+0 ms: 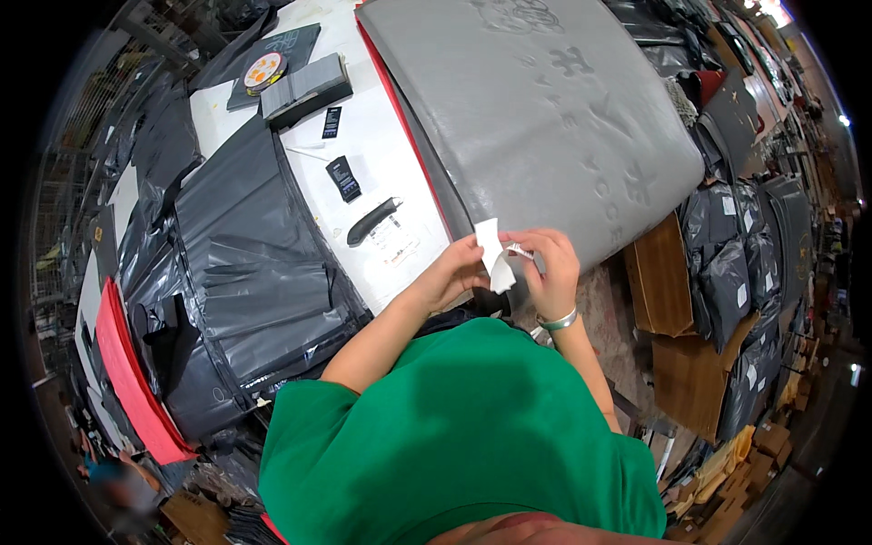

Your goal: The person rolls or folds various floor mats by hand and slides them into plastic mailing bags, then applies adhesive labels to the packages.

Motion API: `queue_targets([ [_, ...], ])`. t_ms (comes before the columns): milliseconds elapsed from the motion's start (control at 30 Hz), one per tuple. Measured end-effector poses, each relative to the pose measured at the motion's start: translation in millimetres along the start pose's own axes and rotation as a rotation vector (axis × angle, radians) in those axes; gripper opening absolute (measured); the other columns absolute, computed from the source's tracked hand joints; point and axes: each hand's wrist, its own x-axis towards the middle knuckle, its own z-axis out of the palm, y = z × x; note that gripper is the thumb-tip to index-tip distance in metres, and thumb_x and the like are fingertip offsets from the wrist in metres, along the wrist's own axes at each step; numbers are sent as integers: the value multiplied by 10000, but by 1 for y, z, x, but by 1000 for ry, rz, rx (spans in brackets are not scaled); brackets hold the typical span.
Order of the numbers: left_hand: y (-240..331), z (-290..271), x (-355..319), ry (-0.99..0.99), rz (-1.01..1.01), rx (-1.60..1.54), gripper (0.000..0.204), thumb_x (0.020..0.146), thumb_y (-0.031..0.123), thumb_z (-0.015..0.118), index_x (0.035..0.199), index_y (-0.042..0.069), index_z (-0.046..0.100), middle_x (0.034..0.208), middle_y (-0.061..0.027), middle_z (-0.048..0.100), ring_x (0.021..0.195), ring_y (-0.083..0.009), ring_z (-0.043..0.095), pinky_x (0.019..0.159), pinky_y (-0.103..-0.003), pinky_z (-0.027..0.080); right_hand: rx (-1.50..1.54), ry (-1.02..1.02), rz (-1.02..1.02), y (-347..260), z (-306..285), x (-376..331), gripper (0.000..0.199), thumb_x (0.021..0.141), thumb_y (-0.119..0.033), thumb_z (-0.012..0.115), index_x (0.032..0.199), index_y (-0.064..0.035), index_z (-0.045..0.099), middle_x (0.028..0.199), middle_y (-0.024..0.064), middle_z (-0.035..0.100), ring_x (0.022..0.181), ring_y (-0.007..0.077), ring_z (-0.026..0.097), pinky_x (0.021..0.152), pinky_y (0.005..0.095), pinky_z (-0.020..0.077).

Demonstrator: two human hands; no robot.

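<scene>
On the head cam: I've got a white paper strip up in the air at the near-left corner of the grey padded mat, clear of the white tabletop, just right of its near edge.

Left grip: nearly closed, thumb and fingertips pinching the strip along its left side. Right grip: thumb and forefinger drawn together on a curled, printed bit at the strip's right; remaining fingers loosely bent. Can't tell whether strip and curl are one piece or two, nor how firmly either pinch bears.

Handling, my read: close to weightless, soft, bends under its own curl, creases and tears easily. Possibly slick on one face. I'd take it by the long edges with fingertip pads only, keep both pinches close together so it doesn't flop, and not yank. No need for squeeze.

Around it on the tabletop: black curved handle toward the near edge, beside a printed slip; nearer black tag and farther black tag farther up; tape roll and grey block toward the far-left corner. Black plastic-wrapped stack along the left edge.
</scene>
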Motion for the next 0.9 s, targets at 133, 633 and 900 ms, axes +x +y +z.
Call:
queue_targets([
  [133,-13,-80,18,236,-1,-137,342,897,190,425,1182,8,471,1050,-118,588,964,-183,574,776,-331,499,55,37,338,54,21,-14,50,787,-53,610,814,-21,637,736,94,640,645,200,615,610,286,475],
  [633,-1,-136,54,560,502,1563,495,775,73,576,1254,56,453,1183,-149,519,1115,-284,479,949,-361,375,-690,-176,300,229,32,-12,351,868,-178,525,1216,-132,526,1283,31,498,1232,272,393,1022,454,293],
  [900,-20,-92,73,491,641,1663,474,734,10,573,1198,35,480,1196,-145,501,1106,-327,453,944,-387,373,-738,-299,377,221,31,-8,395,891,-262,474,1274,-166,467,1366,-32,405,1288,244,318,1053,461,248],
])
